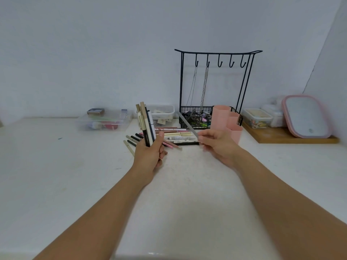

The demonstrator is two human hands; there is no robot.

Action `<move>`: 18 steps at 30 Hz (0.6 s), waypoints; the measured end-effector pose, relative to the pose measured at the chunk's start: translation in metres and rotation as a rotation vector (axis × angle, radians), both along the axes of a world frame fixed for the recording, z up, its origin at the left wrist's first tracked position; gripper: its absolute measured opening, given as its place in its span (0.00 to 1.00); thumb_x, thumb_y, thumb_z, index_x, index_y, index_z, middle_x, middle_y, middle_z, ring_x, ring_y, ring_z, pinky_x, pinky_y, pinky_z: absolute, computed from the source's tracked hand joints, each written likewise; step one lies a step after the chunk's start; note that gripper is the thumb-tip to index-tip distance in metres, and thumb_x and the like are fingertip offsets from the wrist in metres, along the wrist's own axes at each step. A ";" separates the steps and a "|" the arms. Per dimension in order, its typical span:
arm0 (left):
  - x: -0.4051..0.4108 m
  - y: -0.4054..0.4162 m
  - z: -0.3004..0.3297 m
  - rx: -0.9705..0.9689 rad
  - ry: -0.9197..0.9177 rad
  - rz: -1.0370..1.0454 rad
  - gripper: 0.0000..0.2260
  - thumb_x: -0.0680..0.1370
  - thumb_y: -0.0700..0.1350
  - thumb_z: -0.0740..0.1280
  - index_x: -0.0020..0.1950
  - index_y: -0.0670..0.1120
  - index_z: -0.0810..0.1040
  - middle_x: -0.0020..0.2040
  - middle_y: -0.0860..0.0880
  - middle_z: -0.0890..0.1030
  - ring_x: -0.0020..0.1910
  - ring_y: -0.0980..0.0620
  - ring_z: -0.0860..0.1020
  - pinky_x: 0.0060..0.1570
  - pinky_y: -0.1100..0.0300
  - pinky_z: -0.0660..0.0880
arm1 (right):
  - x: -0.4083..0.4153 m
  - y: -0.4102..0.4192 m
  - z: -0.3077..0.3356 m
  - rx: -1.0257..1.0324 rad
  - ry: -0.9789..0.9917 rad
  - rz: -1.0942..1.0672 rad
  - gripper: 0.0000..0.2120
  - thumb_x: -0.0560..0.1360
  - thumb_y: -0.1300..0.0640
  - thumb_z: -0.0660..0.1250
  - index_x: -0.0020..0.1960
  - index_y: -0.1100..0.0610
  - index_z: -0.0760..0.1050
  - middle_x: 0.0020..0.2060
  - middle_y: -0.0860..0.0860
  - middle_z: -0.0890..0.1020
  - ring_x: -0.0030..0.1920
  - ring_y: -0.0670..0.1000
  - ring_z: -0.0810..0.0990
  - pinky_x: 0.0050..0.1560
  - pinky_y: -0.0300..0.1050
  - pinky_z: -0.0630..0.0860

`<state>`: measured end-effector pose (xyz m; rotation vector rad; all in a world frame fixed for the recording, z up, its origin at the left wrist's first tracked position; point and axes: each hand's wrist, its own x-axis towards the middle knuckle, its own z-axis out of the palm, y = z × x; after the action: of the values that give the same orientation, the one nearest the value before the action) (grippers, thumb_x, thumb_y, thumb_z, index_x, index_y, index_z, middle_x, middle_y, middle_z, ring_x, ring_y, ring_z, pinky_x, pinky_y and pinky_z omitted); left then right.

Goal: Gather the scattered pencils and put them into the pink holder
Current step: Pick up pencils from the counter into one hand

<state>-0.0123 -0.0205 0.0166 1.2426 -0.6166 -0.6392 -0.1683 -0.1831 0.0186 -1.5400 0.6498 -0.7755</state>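
two hands are in view: the left hand (150,154) holds a bunch of about six pencils (146,122) upright, and the right hand (217,145) holds one grey pencil (187,124). behind and between the hands, a pile of loose pencils (169,136) lies on the bench (75,166); i count around fifteen, not exactly. behind the right hand stands one pink holder (227,121) with three tubes. one black wire rack (216,87) has five hooks, and two chains (203,87) hang there. four clear plastic boxes: two behind the left hand, two to the right.
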 end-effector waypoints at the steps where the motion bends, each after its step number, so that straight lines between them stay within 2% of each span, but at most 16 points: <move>1: -0.001 0.000 0.001 -0.002 -0.007 0.000 0.16 0.80 0.54 0.69 0.37 0.46 0.75 0.24 0.54 0.72 0.25 0.55 0.69 0.24 0.62 0.61 | 0.008 0.011 0.001 0.062 -0.051 0.033 0.06 0.77 0.68 0.67 0.52 0.62 0.80 0.38 0.55 0.78 0.38 0.49 0.75 0.40 0.41 0.73; 5: -0.002 0.002 0.000 -0.041 -0.036 -0.015 0.12 0.78 0.51 0.72 0.43 0.46 0.75 0.23 0.56 0.74 0.21 0.59 0.68 0.23 0.64 0.60 | 0.039 0.053 -0.002 0.230 -0.161 0.194 0.05 0.78 0.68 0.66 0.52 0.63 0.79 0.39 0.54 0.79 0.39 0.48 0.77 0.43 0.38 0.78; 8: 0.000 0.002 -0.001 -0.081 -0.025 -0.029 0.11 0.76 0.49 0.75 0.42 0.46 0.76 0.25 0.54 0.74 0.22 0.58 0.67 0.22 0.65 0.60 | 0.051 0.070 -0.006 0.254 -0.212 0.270 0.08 0.78 0.68 0.65 0.56 0.66 0.78 0.44 0.57 0.82 0.40 0.47 0.79 0.45 0.38 0.80; 10: 0.001 0.002 -0.002 -0.098 -0.008 -0.023 0.11 0.73 0.48 0.77 0.42 0.45 0.77 0.27 0.52 0.74 0.23 0.57 0.69 0.22 0.65 0.64 | 0.053 0.076 -0.008 0.238 -0.207 0.306 0.11 0.78 0.68 0.65 0.60 0.69 0.77 0.44 0.58 0.82 0.40 0.48 0.80 0.47 0.40 0.80; 13: 0.002 0.000 -0.003 -0.083 0.006 -0.009 0.12 0.72 0.47 0.79 0.43 0.43 0.79 0.29 0.49 0.76 0.24 0.55 0.70 0.22 0.65 0.66 | 0.053 0.077 -0.012 0.187 -0.158 0.327 0.09 0.78 0.66 0.67 0.57 0.66 0.79 0.41 0.56 0.82 0.41 0.49 0.81 0.49 0.42 0.81; 18: 0.005 -0.004 -0.008 -0.006 -0.023 -0.009 0.09 0.77 0.43 0.73 0.39 0.45 0.76 0.26 0.51 0.72 0.24 0.55 0.68 0.23 0.64 0.63 | 0.050 0.076 -0.010 0.071 -0.055 0.254 0.08 0.74 0.64 0.73 0.53 0.64 0.81 0.43 0.57 0.84 0.43 0.49 0.82 0.44 0.42 0.80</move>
<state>-0.0076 -0.0243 0.0090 1.2436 -0.6428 -0.6307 -0.1187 -0.1069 0.0084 -1.4964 0.4257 -0.5939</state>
